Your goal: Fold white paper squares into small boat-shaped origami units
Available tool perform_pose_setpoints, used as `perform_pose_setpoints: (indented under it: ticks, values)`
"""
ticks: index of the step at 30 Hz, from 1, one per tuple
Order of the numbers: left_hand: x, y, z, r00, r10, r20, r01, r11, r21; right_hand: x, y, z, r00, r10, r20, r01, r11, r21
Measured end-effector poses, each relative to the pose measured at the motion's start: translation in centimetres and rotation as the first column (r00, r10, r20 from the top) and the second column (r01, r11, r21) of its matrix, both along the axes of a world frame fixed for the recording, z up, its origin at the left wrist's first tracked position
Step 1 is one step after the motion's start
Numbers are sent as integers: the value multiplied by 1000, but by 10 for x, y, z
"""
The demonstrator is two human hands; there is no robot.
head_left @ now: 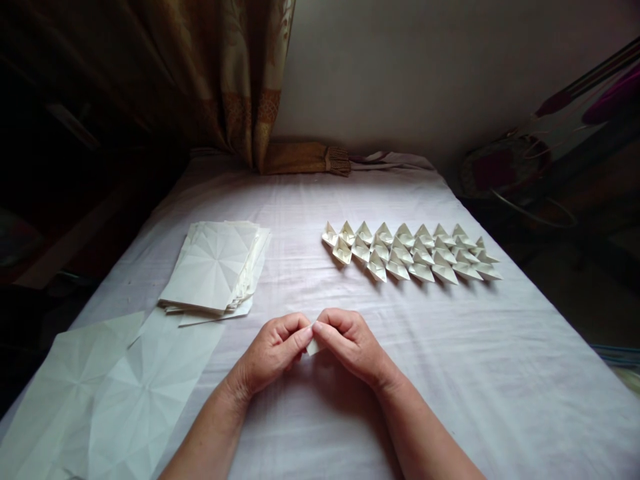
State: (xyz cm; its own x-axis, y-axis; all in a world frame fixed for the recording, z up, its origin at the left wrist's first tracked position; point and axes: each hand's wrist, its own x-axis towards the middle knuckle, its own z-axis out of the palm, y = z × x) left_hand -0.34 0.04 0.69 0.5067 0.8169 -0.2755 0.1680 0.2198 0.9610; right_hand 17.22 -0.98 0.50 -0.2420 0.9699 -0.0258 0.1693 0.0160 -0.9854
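Observation:
Between my two hands is a small folded piece of white paper [313,347], mostly hidden by the fingers. My left hand [277,345] pinches it from the left with the thumb on top. From the other side my right hand [349,342] grips it too, and the thumb tips nearly meet over it. Beyond my right hand, several folded paper boats [421,272] stand in close rows. A thick stack of creased white paper [207,267] lies beyond my left hand.
Loose creased sheets [145,390] spread over the near left of the cloth-covered surface [450,373]. A gold-brown curtain [245,87] hangs down to the far edge, where a folded brown cloth [300,159] lies. A pale wall [400,73] rises behind.

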Motion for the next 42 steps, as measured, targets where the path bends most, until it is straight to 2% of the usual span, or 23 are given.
perform_pose_setpoints:
  ticks: [5, 9, 12, 17, 24, 28, 32, 38, 42]
  values:
    - [1, 0, 5, 1000, -14, -18, 15, 999, 41, -3, -1, 0, 1000, 3, -15, -3, 1000, 18]
    - [2, -1, 7, 1000, -11, -27, 11, 1000, 4, -5, -1, -1, 991, -111, -81, 111, 994, 6]
    - [3, -2, 4, 1000, -4, -28, 5, 1000, 24, -5, 1, -1, 979, -167, -121, 168, 986, 3]
    - [3, -1, -1, 1000, 7, -1, -7, 1000, -14, -6, 0, -3, 986, -140, -93, 144, 989, 31]
    - [2, -1, 2, 999, -39, -36, 42, 996, 80, -4, 0, -3, 990, -93, -109, 94, 995, 11]
    - [3, -2, 2, 998, 18, -57, -16, 999, 34, -3, 0, -3, 994, -68, -85, 70, 997, 18]
    - [3, -1, 0, 997, 73, -9, -73, 997, -17, -4, 0, -4, 997, -53, -61, 55, 998, 30]
    - [5, -1, -1, 980, 197, 15, -198, 980, 11, 0, 2, -5, 996, -34, -88, 32, 999, -28]
    - [6, -2, 1, 988, 157, -13, -157, 987, 20, 0, 1, -3, 996, -50, -76, 48, 999, -24]
